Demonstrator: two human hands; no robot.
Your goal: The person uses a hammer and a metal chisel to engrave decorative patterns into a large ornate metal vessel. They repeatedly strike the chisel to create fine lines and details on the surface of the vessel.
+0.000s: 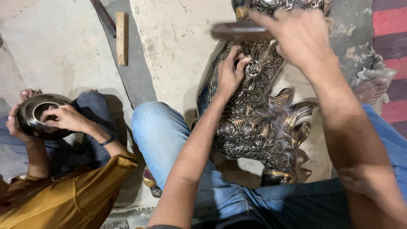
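A large ornate metal sculpture (258, 123), dark and embossed with feather-like fins, lies between my legs on the floor. My left hand (231, 72) pinches a thin chisel against a round flower boss (253, 68) on its surface. My right hand (296, 36) is raised above it, gripping a blurred wooden-handled hammer (239, 30). The chisel's tip is mostly hidden by my fingers.
At the left sits another person in a mustard shirt (72, 195) and jeans, whose hands hold a dark round metal bowl (40, 115). A wooden stick (122, 37) lies on the concrete floor at the back. A striped red mat (390, 63) borders the right.
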